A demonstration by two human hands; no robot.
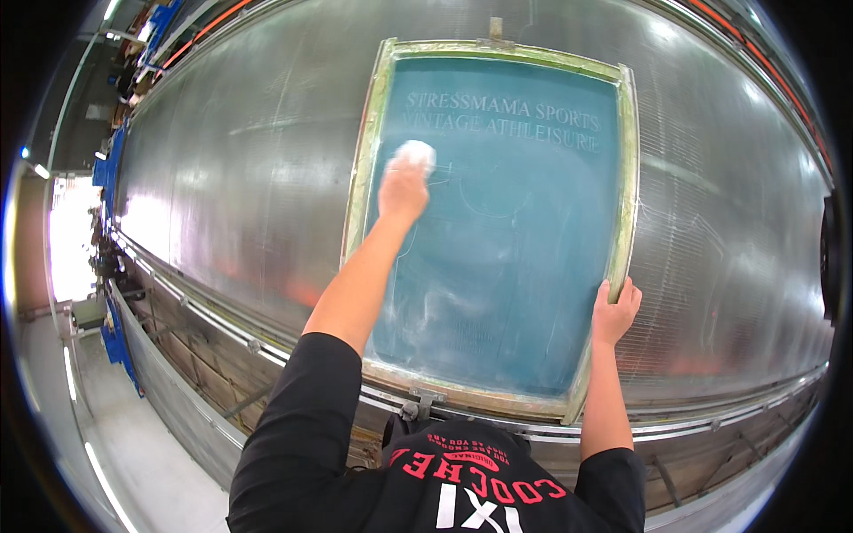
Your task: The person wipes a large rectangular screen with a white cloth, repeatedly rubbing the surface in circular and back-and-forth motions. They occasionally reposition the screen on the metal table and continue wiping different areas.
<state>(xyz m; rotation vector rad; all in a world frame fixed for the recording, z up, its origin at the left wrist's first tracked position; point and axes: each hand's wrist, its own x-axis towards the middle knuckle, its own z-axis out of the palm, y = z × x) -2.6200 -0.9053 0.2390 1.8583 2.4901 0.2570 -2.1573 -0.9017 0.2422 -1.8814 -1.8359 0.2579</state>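
A screen printing frame (626,195) with a greenish-yellow border lies in front of me, its teal mesh (524,249) facing up. Pale lettering runs across the far part of the mesh, with faint drawn lines and whitish smears below it. My left hand (404,193) is closed around a white wad of cloth or paper (416,155) and is over the mesh's far left part; motion blurs it slightly. Near the frame's lower right corner, my right hand (617,313) grips the side rail, fingers wrapped over the outer edge.
Beneath the frame stretches a long, shiny metal table (240,169). Small metal clamps hold the frame's far edge (496,32) and near edge (426,397). A metal rail (222,324) follows the table's near side. Pale floor (160,453) and blue fittings (114,346) show at left.
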